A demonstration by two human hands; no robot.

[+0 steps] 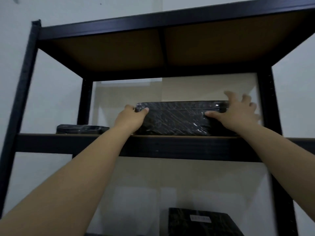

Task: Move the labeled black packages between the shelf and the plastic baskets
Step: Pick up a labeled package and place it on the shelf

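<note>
Lying flat at the shelf's [109,145] left end was a thin black package [82,129]. The left hand [131,119] grasped the left end of a large wrapped black package [177,119] on that shelf, while the right hand [238,113] pressed its right end, fingers spread. A labeled package [201,222] sat lower down.

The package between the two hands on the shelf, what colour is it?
Black, under shiny clear wrap, on the package; the head view shows it.

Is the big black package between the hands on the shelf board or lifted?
On the shelf: the big package sits on the shelf board, no gap showing. Left hand grips one end.
</note>
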